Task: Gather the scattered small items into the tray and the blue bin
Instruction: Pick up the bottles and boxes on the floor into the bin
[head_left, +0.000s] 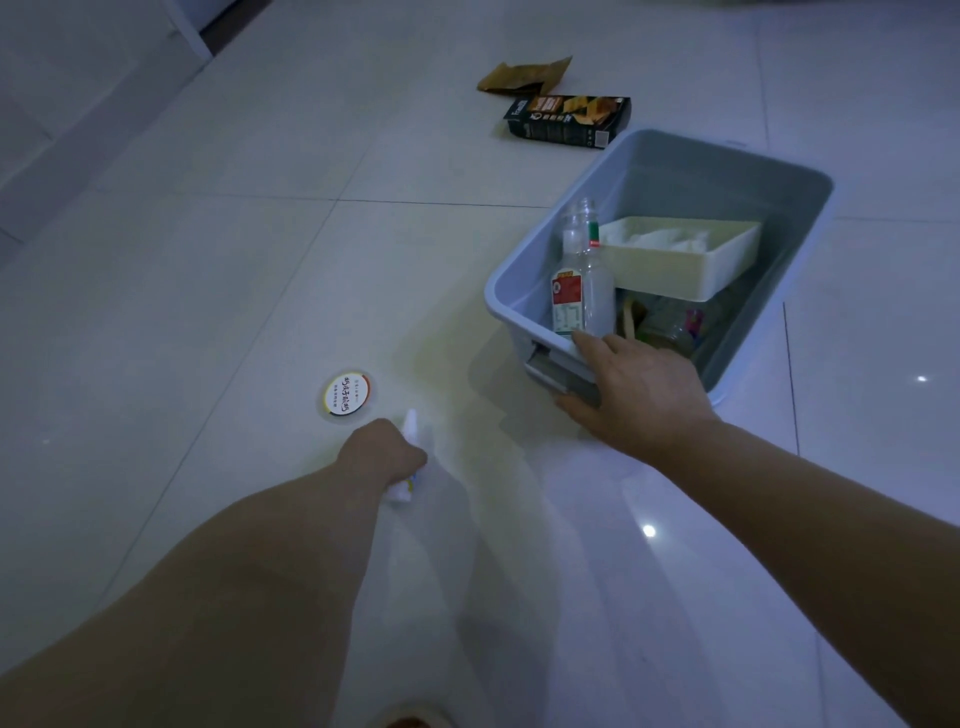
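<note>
Though the left hand (382, 449), fingers curled tight, hides most of it, a small white plastic tube (400, 491) pokes out at both ends, near a round printed lid (346, 393). The right hand (639, 395) rests, fingers loosely spread, on the rim of the blue plastic bin (701, 171), which holds clear bottles (597, 296), a cream rectangular tray (670, 273) of white paper, and indistinct clutter beneath.

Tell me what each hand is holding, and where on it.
Left hand grips a small white bottle around its middle, both ends sticking out. Right hand holds nothing; it rests flat on the blue bin's near rim.
</note>
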